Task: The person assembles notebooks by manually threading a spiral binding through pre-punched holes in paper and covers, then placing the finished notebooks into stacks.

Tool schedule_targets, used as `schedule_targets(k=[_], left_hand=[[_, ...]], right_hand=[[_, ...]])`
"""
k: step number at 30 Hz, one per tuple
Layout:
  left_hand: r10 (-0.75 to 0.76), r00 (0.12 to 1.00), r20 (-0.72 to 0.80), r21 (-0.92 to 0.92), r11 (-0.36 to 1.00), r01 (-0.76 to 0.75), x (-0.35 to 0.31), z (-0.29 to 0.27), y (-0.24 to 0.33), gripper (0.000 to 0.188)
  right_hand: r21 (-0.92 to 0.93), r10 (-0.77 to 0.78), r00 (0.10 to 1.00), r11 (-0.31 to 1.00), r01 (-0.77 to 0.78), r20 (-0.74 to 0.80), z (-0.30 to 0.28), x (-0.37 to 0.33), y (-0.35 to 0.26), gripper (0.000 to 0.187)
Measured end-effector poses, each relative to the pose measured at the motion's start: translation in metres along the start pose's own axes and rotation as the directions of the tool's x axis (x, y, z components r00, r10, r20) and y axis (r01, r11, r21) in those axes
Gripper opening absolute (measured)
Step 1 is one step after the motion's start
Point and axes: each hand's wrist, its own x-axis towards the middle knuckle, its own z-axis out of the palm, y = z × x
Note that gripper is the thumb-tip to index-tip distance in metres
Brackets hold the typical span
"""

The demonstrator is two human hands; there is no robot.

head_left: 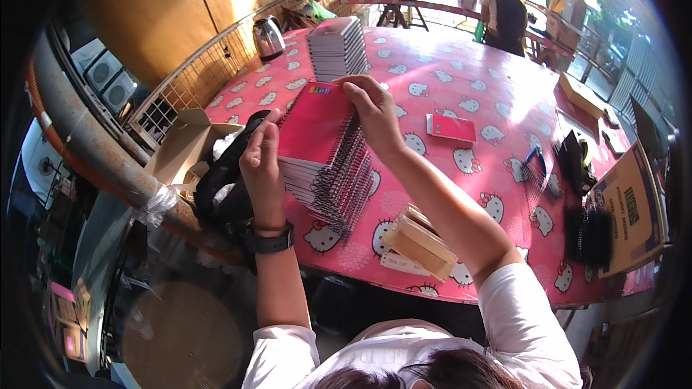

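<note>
A tall stack of spiral notebooks with pink covers stands on the near left of the table, its black wire coils fanned along the right side. My left hand rests against the left edge of the stack, fingers stretched upward and holding nothing. At the far right corner of the top notebook, my right hand has its fingers bent and closed over the edge. Directly beyond stands a second stack of notebooks. A small pink card-like item lies to the right of my right hand.
A pink cartoon-patterned cloth covers the table. Wooden blocks lie near its front edge. A kettle stands at the far left, a black bag beside my left hand, a cardboard box at right. A person is at the back.
</note>
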Motion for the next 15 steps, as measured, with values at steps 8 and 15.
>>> schedule_targets(k=[8,15], left_hand=[[0.099,0.975,-0.201,0.141,0.987,-0.072,-0.005,0.008,-0.004,0.059],[0.494,0.763,0.416,-0.865,0.473,0.166,-0.069,-0.028,0.028,0.041]], right_hand=[[-0.001,-0.040,0.999,0.999,0.040,-0.012,0.009,-0.012,0.002,0.031],[-0.930,0.182,0.967,0.352,0.106,0.180,-0.239,0.009,0.107,0.025]])
